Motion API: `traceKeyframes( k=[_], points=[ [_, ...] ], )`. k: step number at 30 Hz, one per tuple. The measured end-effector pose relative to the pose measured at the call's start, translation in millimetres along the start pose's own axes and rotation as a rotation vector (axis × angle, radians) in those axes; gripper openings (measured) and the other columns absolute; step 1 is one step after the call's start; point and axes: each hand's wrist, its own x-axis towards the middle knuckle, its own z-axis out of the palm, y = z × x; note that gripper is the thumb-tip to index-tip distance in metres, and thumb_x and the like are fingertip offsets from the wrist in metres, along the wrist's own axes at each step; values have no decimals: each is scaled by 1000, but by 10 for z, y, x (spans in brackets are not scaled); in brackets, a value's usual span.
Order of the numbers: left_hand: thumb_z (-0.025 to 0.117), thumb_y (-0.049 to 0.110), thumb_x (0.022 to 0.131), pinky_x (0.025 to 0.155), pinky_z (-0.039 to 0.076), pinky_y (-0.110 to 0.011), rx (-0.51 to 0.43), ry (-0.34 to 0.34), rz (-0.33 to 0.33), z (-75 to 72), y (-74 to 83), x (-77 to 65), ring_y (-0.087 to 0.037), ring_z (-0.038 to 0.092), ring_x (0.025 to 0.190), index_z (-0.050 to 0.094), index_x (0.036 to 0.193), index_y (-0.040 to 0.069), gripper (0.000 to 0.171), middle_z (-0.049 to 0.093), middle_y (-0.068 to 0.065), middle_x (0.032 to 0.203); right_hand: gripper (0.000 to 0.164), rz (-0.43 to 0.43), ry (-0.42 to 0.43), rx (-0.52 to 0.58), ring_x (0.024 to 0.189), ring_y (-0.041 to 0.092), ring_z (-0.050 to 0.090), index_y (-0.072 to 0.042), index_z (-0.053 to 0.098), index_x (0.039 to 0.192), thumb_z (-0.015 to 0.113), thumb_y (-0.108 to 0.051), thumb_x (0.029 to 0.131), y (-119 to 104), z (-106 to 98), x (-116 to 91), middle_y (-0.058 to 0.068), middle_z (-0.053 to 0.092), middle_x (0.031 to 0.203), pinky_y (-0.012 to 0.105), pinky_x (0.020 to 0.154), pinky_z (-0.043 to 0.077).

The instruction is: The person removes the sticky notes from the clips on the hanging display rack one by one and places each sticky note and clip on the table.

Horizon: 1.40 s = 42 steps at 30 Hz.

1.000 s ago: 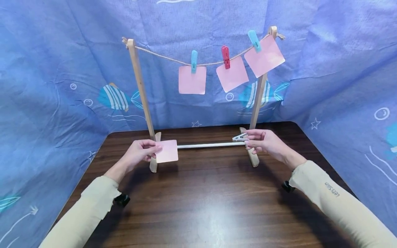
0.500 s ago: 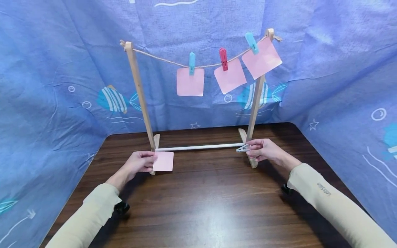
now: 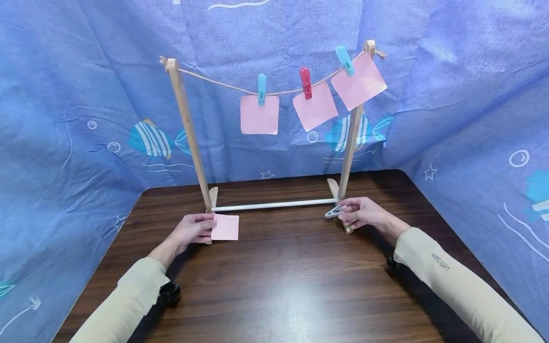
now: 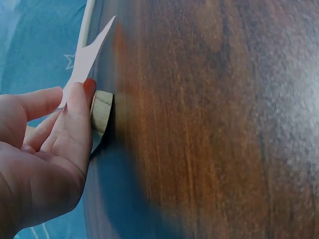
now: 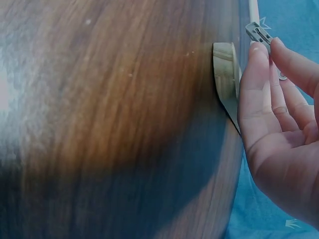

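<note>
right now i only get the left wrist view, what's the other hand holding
Observer: The head view shows the right hand pinching a pale peg.
Operator: ok and is anything strung up over the table
Observer: Yes, three pink papers hang from a string tied between two wooden posts.
Operator: what colours are the pegs on them
Observer: Two are blue pegs, with one red peg between them.
</note>
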Motion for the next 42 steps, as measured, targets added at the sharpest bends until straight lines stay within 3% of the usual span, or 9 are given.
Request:
traceKeyframes(
  k=[13, 21, 42],
  points=[
    [65, 12, 100, 70, 62, -29, 9, -17, -16, 3, -22, 21, -14, 70, 81, 45, 144, -9, 53, 70, -8, 101, 62, 14, -32, -31, 67, 13, 67, 16, 38, 145, 70, 2, 93, 30, 28, 29, 3, 71, 90, 27, 57, 58],
    [64, 12, 100, 71, 62, -30, 12, 9, -45, 5, -51, 19, -14, 70, 81, 49, 141, -9, 48, 69, -8, 100, 62, 36, -54, -51, 62, 11, 63, 15, 39, 145, 70, 1, 93, 64, 25, 69, 6, 73, 91, 24, 55, 56],
    [66, 15, 99, 65, 61, -25, 32, 18, -46, 61, -10, 11, -10, 70, 78, 54, 137, -8, 46, 73, -5, 96, 56, 53, -37, -130, 56, 9, 60, 12, 48, 138, 74, -6, 92, 57, 5, 105, 3, 68, 81, 23, 50, 53]
  ],
)
